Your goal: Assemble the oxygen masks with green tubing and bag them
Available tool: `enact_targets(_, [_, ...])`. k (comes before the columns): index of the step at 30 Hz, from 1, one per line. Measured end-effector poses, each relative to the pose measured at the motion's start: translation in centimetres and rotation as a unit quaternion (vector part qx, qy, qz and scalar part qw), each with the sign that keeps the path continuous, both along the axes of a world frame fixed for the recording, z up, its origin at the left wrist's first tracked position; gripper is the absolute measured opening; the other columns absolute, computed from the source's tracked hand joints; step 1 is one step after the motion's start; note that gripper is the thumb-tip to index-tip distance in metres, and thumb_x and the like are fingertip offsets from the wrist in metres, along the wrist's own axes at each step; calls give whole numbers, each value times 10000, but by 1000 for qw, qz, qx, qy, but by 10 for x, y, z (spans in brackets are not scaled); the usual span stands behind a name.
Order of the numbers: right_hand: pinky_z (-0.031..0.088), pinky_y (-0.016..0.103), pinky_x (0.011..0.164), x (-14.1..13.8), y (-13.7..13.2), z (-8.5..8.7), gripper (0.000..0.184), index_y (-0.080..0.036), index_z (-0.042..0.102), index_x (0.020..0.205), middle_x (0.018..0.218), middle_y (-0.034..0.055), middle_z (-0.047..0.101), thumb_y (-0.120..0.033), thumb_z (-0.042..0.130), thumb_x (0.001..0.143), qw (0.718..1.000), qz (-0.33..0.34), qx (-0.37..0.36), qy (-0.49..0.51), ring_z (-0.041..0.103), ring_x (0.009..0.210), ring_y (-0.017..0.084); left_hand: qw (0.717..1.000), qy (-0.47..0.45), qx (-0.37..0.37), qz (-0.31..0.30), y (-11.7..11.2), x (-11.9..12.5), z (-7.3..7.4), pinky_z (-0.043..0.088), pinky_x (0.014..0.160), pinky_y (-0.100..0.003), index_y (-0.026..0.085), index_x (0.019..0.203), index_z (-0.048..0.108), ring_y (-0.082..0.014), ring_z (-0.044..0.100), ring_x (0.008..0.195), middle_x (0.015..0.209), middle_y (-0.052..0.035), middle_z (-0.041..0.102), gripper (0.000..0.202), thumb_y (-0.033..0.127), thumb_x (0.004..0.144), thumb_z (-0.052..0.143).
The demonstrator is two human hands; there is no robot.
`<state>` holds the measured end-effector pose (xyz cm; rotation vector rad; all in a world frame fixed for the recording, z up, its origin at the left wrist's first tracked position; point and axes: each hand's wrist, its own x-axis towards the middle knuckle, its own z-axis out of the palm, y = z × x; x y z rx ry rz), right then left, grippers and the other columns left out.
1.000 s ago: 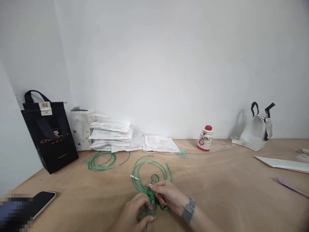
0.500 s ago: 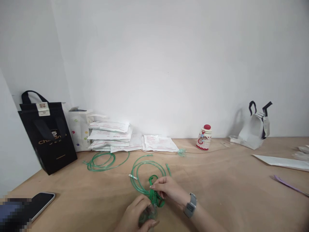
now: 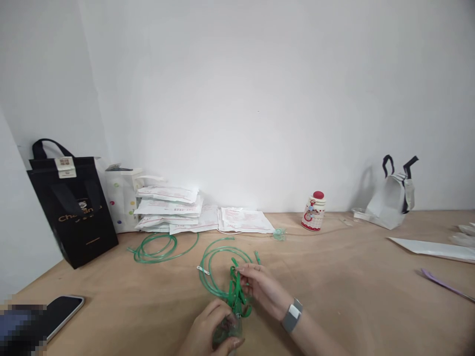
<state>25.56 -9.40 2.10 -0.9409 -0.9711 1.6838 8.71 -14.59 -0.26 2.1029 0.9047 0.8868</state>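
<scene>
At the front of the table, my left hand (image 3: 213, 326) is closed around a clear oxygen mask (image 3: 227, 330), which its fingers partly cover. My right hand (image 3: 258, 284), with a grey watch on the wrist, pinches a bright green elastic strap (image 3: 233, 296). The strap hangs in several loops just above the mask and looks joined to it. Behind the hands lies a coil of green clear tubing (image 3: 211, 269) with a small white clip (image 3: 203, 270) on it. One tube end with a connector (image 3: 257, 257) points up beyond my right hand.
Another green tubing coil (image 3: 156, 248) lies at left, before stacked white packets (image 3: 168, 207). A black bag (image 3: 74, 212) and a phone (image 3: 65, 314) are far left. A bottle (image 3: 313, 211), a white bag (image 3: 389, 202) and purple scissors-like handles (image 3: 441, 282) are at right.
My right hand has lifted slightly, drawing the green strap upward so its loops are stretched out more. My left hand stays on the mask.
</scene>
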Motion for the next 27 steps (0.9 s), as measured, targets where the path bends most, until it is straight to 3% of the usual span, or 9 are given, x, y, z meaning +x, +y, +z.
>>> enact_targets(3, [322,150,430,4,0,2,156,-125,594,700,630,-10,583,-229,688,633,992,45,-52,109,495,518,54,995,-66,-79,-1,2,2,-1,420,658,-284,161,723,543,-185,520,731,756,-42,514,99,194,645,594])
enact_targets(6, [225,130,340,5,0,1,125,-106,594,683,604,-12,580,-197,677,664,984,85,-55,147,395,405,12,968,-161,-190,-11,6,4,-6,423,649,-292,157,692,525,-184,527,730,734,-29,506,147,241,631,629])
enact_targets(9, [281,110,357,4,0,0,143,-87,616,781,713,43,637,-191,660,693,981,98,-48,159,428,431,7,948,-207,-241,-11,8,4,-10,410,637,-284,153,663,512,-167,521,705,704,-19,517,201,250,601,676])
enact_targets(13, [424,122,475,7,1,2,187,-62,629,845,765,76,654,-153,666,686,980,62,-40,183,521,517,34,934,-226,-278,-18,6,5,-12,396,613,-271,145,660,515,-148,519,666,675,-17,546,239,259,577,708])
enact_targets(18, [453,93,454,18,13,-2,87,-62,642,775,662,40,646,-53,631,689,974,-32,-35,224,546,493,30,921,-250,-298,-10,6,5,-12,382,587,-246,136,642,525,-132,516,640,650,-13,562,279,284,545,741])
enact_targets(23, [514,104,614,30,24,-7,117,-108,643,774,786,44,677,-29,568,730,968,-92,-22,233,630,698,63,911,-280,-303,0,11,3,-8,373,589,-239,131,625,556,-124,513,618,618,-9,577,292,301,510,764])
enact_targets(27, [505,146,767,31,22,-3,148,-97,648,795,918,89,670,-9,573,703,972,-93,3,218,622,872,112,907,-292,-304,6,13,2,-5,377,590,-244,134,617,581,-125,514,607,610,-1,587,290,321,497,767])
